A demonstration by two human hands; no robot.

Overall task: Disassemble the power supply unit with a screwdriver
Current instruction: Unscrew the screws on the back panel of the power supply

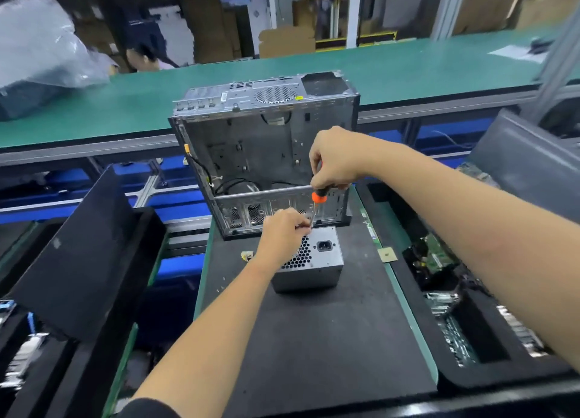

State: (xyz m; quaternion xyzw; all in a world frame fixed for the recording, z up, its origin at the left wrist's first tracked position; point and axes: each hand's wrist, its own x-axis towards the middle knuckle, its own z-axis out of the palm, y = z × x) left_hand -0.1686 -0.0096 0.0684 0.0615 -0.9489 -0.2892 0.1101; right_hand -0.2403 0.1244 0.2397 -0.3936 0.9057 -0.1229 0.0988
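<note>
PSU (317, 271): grey metal box on the black mat (314, 339), just in front of the case; honeycomb grille and black power socket face up.
Case (266, 153): open, stripped PC chassis standing upright at the far edge of the mat, directly behind the PSU; a few black cables loose inside.
Screwdriver (317, 202): black and orange handle, metal shaft running down to the PSU's top far edge (tip hidden behind the left fingers).
Right hand (334, 160): above the PSU, in front of the case opening, fingers curled round the screwdriver handle.
Left hand (282, 238): resting on the PSU's top left part, fingertips pinching the lower shaft near the tip.
Connector (246, 256): small pale plug just left of the PSU, partly hidden by the left wrist.
Screws (221, 287): few small specks on the mat, left of the PSU and nearer the viewer.
Table (408, 62): green-topped, behind the case, running across the view.
Trays (470, 333): black, right of the PSU beyond the mat's edge, holding circuit boards.
Panel (75, 260): dark flat slab leaning well left of the PSU.
</note>
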